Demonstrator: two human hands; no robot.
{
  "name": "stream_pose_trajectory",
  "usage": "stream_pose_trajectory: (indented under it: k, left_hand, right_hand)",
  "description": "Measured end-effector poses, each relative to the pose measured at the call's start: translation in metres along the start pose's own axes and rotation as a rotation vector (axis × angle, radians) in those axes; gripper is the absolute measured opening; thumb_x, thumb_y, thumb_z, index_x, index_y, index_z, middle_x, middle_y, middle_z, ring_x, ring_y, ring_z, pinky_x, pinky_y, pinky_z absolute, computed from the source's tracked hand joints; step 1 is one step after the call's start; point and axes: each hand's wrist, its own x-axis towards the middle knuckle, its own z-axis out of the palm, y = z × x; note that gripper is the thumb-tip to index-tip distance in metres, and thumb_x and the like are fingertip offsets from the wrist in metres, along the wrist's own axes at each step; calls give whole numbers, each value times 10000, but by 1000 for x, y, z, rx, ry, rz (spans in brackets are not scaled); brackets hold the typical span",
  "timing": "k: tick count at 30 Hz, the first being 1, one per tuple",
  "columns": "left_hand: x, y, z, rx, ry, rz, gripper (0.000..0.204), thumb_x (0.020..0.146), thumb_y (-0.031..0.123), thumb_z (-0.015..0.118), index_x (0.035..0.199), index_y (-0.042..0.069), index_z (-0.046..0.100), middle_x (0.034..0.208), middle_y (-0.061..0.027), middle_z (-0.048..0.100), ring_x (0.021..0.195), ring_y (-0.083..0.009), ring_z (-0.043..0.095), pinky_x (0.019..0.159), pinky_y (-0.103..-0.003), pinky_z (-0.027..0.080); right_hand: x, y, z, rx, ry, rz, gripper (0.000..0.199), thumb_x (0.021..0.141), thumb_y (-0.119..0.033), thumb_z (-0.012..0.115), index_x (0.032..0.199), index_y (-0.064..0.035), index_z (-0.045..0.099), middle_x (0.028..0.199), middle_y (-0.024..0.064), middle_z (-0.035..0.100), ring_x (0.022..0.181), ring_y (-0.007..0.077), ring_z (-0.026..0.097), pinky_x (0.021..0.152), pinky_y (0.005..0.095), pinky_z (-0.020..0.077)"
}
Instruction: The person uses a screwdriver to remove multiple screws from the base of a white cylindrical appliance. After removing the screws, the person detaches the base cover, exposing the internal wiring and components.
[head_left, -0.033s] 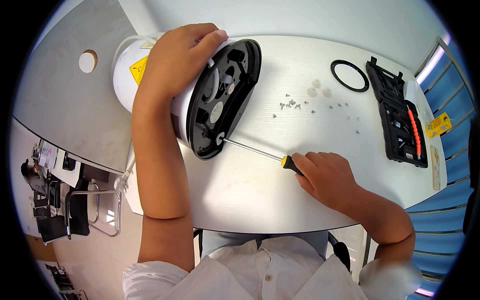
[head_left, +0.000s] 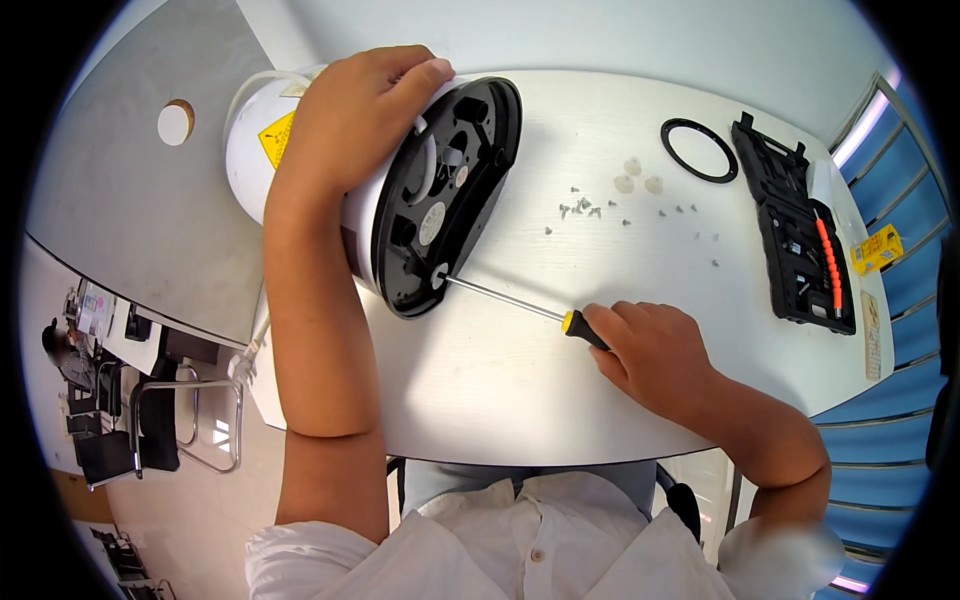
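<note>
A white rounded electrical appliance (head_left: 247, 165) lies on its side at the left of the table, its black base (head_left: 470, 190) turned toward the right. Over its top curves my left hand (head_left: 365, 110), gripping the body close to the base's rim. In my right hand (head_left: 655, 360) is a screwdriver (head_left: 510, 302) with a black and yellow handle. Its long shaft points left, and the tip meets a round pale foot (head_left: 439, 276) at the base's near corner. The tip's exact seat is too small to make out. My left palm hides part of the white body.
Several small screws (head_left: 580, 207) lie scattered mid-table, with translucent round pads (head_left: 625, 184) behind them. Farther right are a black ring (head_left: 700, 150), an open black tool case (head_left: 790, 250) holding an orange flexible shaft (head_left: 830, 265), and a yellow box (head_left: 877, 250). A grey table (head_left: 150, 220) adjoins at left.
</note>
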Motion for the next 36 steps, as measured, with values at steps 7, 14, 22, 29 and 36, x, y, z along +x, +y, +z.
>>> stream_pose_trajectory:
  k: [7,14,22,29,36]
  left_hand:
    - [-1,0,-1,-4,-1,2,395,870,364,492,847,-7,625,741,-176,619,688,-316,560,713,-387,455]
    - [-1,0,-1,6,-3,29,396,872,364,490,867,-2,641,768,-182,637,714,-322,585,723,-387,461]
    - [0,1,-1,12,-1,4,396,871,364,490,895,7,660,788,-175,654,736,-319,609,738,-382,470]
    - [-1,4,-8,27,-84,-86,363,904,323,533,1004,20,707,958,-94,708,890,-183,640,839,-280,470]
    - [1,5,-6,56,-97,-77,369,905,335,528,1003,27,704,935,-91,706,861,-181,637,825,-280,472]
  right_hand:
    - [10,12,-11,569,-363,200,204,908,-217,516,841,-27,547,720,119,581,630,262,563,598,359,454]
    - [11,8,-22,680,-453,325,216,911,-242,560,909,-29,523,703,105,609,585,256,578,589,346,460]
    - [-2,3,6,190,5,98,239,866,-246,621,929,-32,535,765,125,569,641,319,555,636,415,465]
    - [6,12,-10,449,-288,125,222,865,-225,601,922,-24,525,785,131,581,691,325,575,663,426,458]
    - [0,1,-3,142,-9,55,248,866,-263,621,895,-36,525,769,135,589,676,326,573,656,432,448]
